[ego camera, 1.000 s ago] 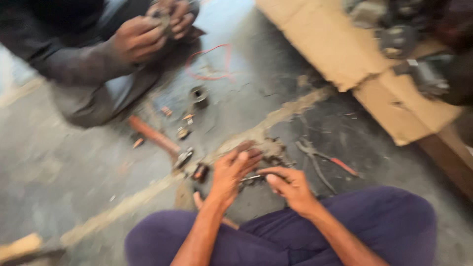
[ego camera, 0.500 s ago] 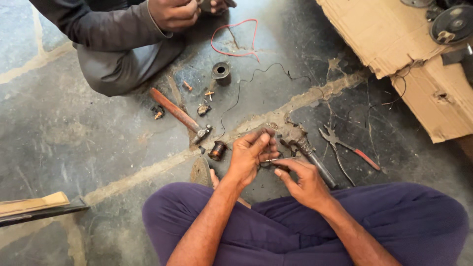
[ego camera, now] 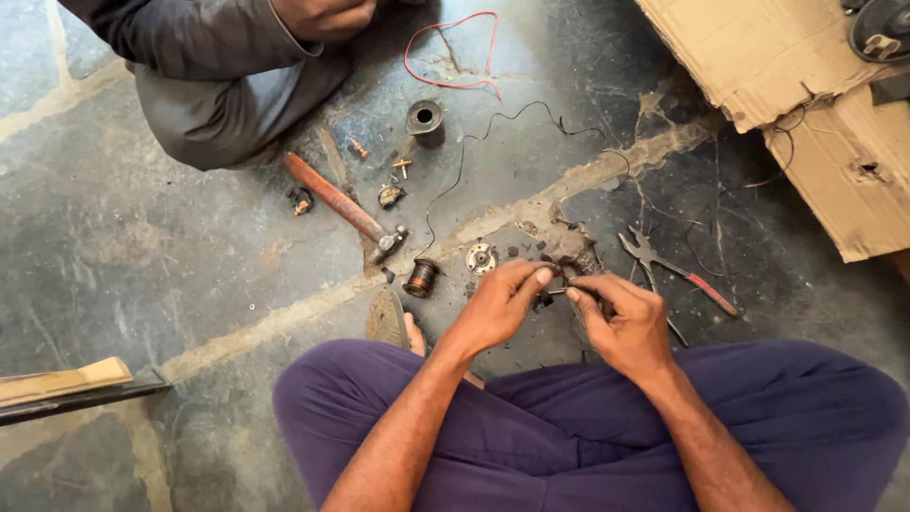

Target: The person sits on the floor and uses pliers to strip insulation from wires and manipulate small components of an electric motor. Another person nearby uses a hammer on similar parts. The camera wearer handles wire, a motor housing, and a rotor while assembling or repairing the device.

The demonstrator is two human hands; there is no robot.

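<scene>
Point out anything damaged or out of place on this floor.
The cardboard at upper right is torn, with a ragged hole and frayed edges. Small metal parts lie scattered loose on the cracked stone floor around the hammer, and thin wires trail among them. Both hands pinch a small part.

One hammer (ego camera: 343, 209), one pair of pliers (ego camera: 678, 270), two cardboard sheets (ego camera: 758, 57), one red wire (ego camera: 455, 52), one metal cylinder (ego camera: 426, 121).

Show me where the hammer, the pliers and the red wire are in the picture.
hammer (ego camera: 334, 197): head view, middle of its wooden handle.
pliers (ego camera: 711, 292): head view, on the red grip.
red wire (ego camera: 455, 84): head view, lower bend of the loop.
</scene>
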